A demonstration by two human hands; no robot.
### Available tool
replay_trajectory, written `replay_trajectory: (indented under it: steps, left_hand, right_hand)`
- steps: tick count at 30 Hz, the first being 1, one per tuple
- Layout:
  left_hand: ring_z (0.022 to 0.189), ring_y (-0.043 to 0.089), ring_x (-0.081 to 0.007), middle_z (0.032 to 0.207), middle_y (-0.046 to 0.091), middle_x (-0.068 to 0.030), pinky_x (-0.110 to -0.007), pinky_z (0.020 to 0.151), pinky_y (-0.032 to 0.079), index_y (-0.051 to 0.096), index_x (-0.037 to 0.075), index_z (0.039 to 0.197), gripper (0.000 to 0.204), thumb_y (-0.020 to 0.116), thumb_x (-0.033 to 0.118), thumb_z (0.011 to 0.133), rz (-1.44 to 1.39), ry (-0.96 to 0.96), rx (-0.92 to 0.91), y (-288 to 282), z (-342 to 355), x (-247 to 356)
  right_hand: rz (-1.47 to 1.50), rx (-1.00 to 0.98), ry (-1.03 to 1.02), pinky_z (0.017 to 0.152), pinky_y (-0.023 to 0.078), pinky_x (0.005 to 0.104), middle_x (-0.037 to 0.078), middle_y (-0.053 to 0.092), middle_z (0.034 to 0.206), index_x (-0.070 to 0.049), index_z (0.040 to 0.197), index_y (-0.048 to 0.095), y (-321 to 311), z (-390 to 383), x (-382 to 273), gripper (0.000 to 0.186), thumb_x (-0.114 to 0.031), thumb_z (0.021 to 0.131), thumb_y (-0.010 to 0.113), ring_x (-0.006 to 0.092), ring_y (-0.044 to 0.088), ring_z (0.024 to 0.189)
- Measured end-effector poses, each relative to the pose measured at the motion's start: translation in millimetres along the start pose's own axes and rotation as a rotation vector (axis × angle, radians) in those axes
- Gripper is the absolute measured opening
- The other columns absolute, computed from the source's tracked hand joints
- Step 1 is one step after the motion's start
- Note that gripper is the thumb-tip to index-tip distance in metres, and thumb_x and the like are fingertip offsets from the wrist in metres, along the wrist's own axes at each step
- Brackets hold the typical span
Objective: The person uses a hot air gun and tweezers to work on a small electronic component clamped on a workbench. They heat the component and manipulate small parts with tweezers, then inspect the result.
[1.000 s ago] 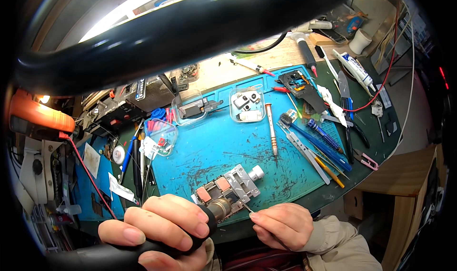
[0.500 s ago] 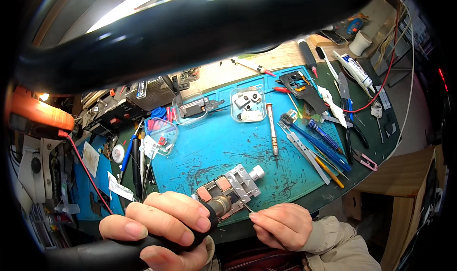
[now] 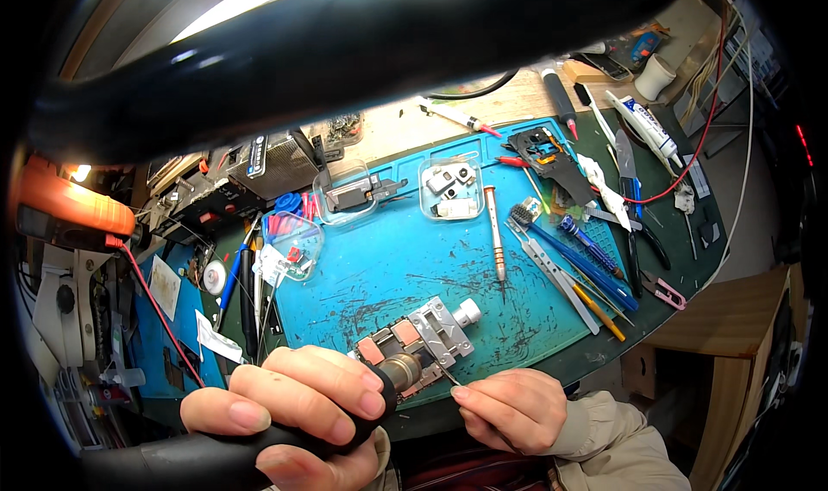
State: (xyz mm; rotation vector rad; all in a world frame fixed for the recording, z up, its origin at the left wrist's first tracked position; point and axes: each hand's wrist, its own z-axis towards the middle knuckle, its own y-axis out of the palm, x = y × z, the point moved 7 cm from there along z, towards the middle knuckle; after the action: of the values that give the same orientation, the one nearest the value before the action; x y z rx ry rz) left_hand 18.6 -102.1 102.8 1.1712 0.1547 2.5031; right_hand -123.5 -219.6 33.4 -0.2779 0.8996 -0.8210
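Metal holder (image 3: 454, 344) lies on blue mat (image 3: 379, 267), near your hands. Your left hand (image 3: 297, 405) grips black tool (image 3: 233, 446), nozzle (image 3: 401, 373) over holder; right hand (image 3: 517, 409) pinches thin tool (image 3: 444, 373). Holder probably stiff, fairly heavy; best grasped by knob (image 3: 467, 312), not pinkish pads (image 3: 370, 350).

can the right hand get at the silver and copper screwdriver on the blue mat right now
Probably yes: bare blue mat lies between the right hand and the screwdriver. However, that hand pinches a thin tool, which it would likely need to put down.
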Motion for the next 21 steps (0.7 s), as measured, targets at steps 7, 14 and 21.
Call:
replay_trajectory:
  steps: [7,14,21]
  left_hand:
    - [0.058,0.051,-0.0114,0.075,0.047,0.0019,-0.025,0.055,0.049,0.039,0.010,0.117,0.032,0.046,0.041,0.113,-0.001,-0.011,0.005,0.4,-0.6,-0.3]
    - [0.059,0.051,-0.0114,0.075,0.046,0.0024,-0.025,0.055,0.048,0.039,0.011,0.117,0.033,0.048,0.042,0.112,0.004,-0.028,-0.006,-1.5,-0.5,0.0]
    - [0.058,0.052,-0.0119,0.075,0.046,0.0022,-0.025,0.054,0.048,0.039,0.011,0.118,0.034,0.049,0.042,0.112,-0.007,-0.035,-0.007,-1.2,-0.8,-0.7]
  right_hand:
    - [0.001,0.005,-0.015,0.064,0.062,0.0319,0.011,0.075,0.099,0.003,0.116,0.074,-0.7,-2.7,0.3,0.031,-0.002,0.085,0.079,0.0221,0.074,0.076]
    - [-0.013,-0.003,-0.034,0.064,0.062,0.0317,0.010,0.074,0.098,0.003,0.115,0.074,-2.7,-4.3,-1.9,0.031,-0.002,0.085,0.079,0.0216,0.073,0.075]
    - [-0.015,-0.008,-0.037,0.062,0.061,0.0318,0.009,0.074,0.096,0.003,0.114,0.075,-2.7,-4.6,-1.7,0.030,-0.002,0.085,0.079,0.0216,0.073,0.074]
